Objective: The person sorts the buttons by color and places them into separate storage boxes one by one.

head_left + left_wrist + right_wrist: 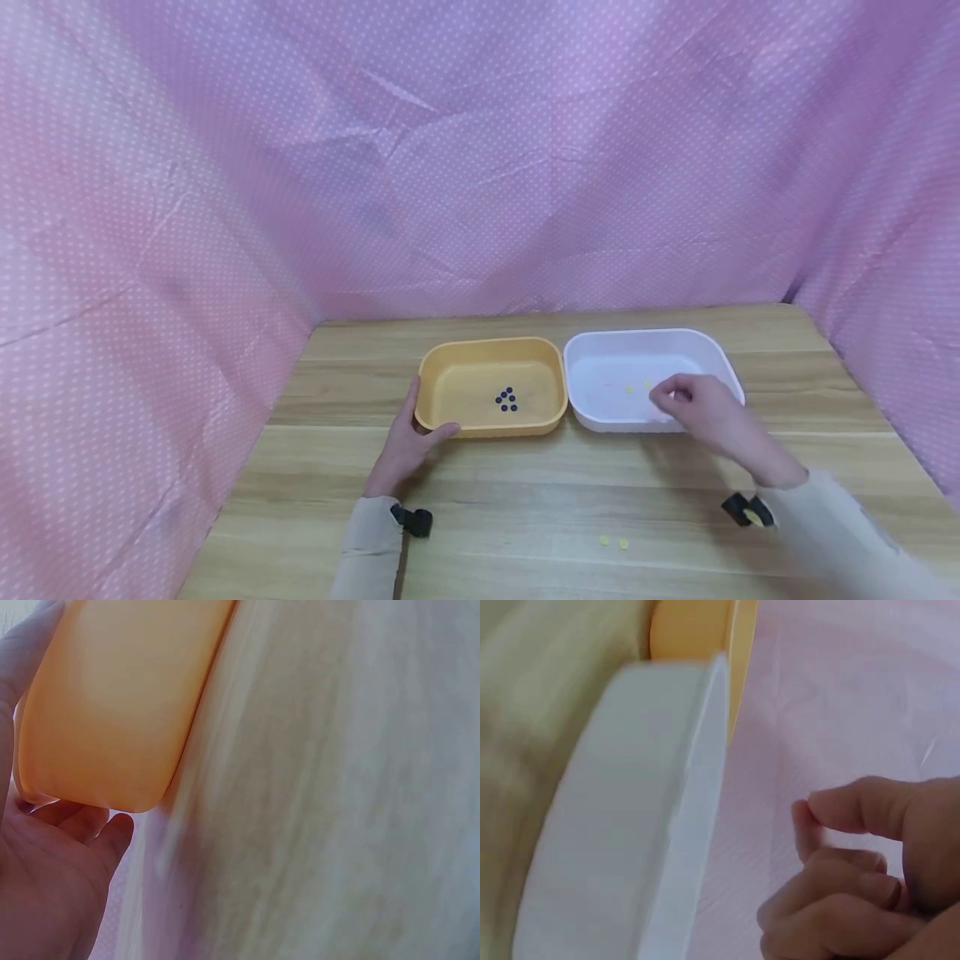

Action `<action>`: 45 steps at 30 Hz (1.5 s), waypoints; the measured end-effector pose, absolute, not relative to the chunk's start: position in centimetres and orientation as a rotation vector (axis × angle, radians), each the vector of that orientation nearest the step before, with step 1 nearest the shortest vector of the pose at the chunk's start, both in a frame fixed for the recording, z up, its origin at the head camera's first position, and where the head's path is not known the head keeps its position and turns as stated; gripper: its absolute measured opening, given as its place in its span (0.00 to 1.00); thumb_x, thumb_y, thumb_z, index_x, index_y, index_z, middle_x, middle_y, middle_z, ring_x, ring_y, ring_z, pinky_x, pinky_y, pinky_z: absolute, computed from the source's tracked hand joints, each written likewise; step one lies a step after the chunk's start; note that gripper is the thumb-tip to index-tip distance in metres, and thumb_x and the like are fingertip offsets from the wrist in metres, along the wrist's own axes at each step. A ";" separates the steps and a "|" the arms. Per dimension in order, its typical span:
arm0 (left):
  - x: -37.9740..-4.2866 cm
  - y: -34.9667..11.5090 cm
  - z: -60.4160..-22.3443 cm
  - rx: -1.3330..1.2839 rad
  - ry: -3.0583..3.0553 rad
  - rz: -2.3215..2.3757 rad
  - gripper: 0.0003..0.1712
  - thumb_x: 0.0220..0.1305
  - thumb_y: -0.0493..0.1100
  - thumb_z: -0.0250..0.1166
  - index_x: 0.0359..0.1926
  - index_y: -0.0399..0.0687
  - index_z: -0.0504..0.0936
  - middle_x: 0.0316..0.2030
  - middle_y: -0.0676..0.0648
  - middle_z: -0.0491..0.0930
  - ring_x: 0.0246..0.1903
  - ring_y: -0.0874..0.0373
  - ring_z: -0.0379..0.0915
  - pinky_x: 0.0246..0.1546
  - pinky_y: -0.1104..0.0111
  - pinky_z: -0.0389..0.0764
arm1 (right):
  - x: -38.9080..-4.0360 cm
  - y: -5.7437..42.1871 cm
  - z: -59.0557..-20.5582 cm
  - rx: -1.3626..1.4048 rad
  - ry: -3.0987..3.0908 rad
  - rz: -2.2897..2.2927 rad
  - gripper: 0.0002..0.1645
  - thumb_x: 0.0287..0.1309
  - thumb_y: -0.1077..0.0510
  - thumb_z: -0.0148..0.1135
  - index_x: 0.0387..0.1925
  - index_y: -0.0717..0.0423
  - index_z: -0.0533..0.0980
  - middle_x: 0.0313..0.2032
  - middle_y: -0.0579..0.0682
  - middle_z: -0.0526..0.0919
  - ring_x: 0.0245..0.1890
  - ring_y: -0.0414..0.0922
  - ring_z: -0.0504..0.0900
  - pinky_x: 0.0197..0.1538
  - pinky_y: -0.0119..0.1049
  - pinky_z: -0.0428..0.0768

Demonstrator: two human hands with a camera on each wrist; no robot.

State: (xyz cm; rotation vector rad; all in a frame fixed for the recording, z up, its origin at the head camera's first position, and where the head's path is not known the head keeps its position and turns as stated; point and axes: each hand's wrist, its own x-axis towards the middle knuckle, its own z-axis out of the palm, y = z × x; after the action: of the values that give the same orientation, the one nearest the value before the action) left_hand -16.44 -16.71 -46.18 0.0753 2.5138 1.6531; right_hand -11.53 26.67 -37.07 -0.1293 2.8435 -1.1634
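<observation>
An orange-yellow tray (450,392) stands left of centre on the table, with several small dark discs (504,408) on its floor. My left hand (405,450) grips its near left corner, thumb along the front wall and fingers around the left side; the left wrist view shows the tray's outer wall (127,712) between them. A white tray (645,337) adjoins it on the right and holds small yellow pieces (629,389). Over its right front part hovers my right hand (701,408), thumb and index fingertips together. No piece is discernible between those fingertips in the right wrist view.
Two more small yellow discs (623,544) lie on the wooden table (525,492) near its front, right of the middle. Pink dotted cloth (480,167) hangs behind and at both sides. A black wrist camera (416,522) sits at the left sleeve.
</observation>
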 end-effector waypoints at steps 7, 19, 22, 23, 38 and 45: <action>-16.4 -16.7 -46.1 0.023 2.546 1.613 0.67 0.50 0.53 0.77 0.78 0.58 0.38 0.76 0.49 0.42 0.72 0.51 0.46 0.71 0.57 0.52 | -7.7 24.1 -38.3 -0.358 2.853 -1.103 0.03 0.61 0.58 0.64 0.32 0.52 0.82 0.18 0.38 0.69 0.19 0.33 0.65 0.23 0.30 0.69; -16.3 -16.5 -46.1 0.034 2.547 1.618 0.67 0.50 0.52 0.77 0.78 0.56 0.39 0.76 0.49 0.42 0.72 0.52 0.46 0.71 0.56 0.51 | -4.0 21.4 -43.4 -0.644 2.637 -0.792 0.12 0.52 0.43 0.70 0.25 0.38 0.74 0.21 0.30 0.69 0.21 0.31 0.66 0.25 0.30 0.67; -16.4 -16.5 -46.1 0.045 2.529 1.643 0.66 0.51 0.51 0.77 0.78 0.56 0.39 0.76 0.49 0.43 0.72 0.52 0.48 0.70 0.58 0.53 | -3.8 20.7 -44.2 -0.705 2.699 -0.755 0.11 0.51 0.47 0.71 0.24 0.39 0.74 0.21 0.30 0.67 0.21 0.30 0.65 0.24 0.29 0.67; -16.4 -16.5 -46.2 0.049 2.525 1.650 0.66 0.51 0.51 0.77 0.78 0.56 0.39 0.76 0.49 0.43 0.71 0.52 0.48 0.70 0.58 0.53 | -3.8 20.5 -44.4 -0.718 2.718 -0.744 0.11 0.51 0.48 0.71 0.23 0.39 0.74 0.21 0.30 0.67 0.21 0.30 0.65 0.24 0.29 0.67; -16.5 -16.6 -46.3 0.012 2.518 1.609 0.66 0.51 0.51 0.77 0.78 0.58 0.37 0.76 0.49 0.42 0.72 0.52 0.45 0.71 0.58 0.51 | -2.9 18.6 -43.7 -1.097 2.900 -0.372 0.13 0.46 0.67 0.62 0.19 0.45 0.74 0.19 0.37 0.65 0.17 0.35 0.64 0.19 0.28 0.65; -16.7 -16.7 -46.4 0.005 2.501 1.607 0.67 0.51 0.51 0.77 0.78 0.58 0.36 0.76 0.48 0.41 0.72 0.51 0.45 0.71 0.58 0.51 | -2.1 17.8 -43.8 -1.145 2.869 -0.146 0.07 0.46 0.60 0.67 0.21 0.54 0.76 0.20 0.43 0.66 0.17 0.36 0.62 0.16 0.30 0.63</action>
State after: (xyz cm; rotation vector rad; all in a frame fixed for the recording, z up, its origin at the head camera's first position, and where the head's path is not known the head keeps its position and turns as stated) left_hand -16.70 -16.73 -46.41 0.0049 2.5007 1.6075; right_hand -2.08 17.77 -43.84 -1.1453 2.8694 -0.1456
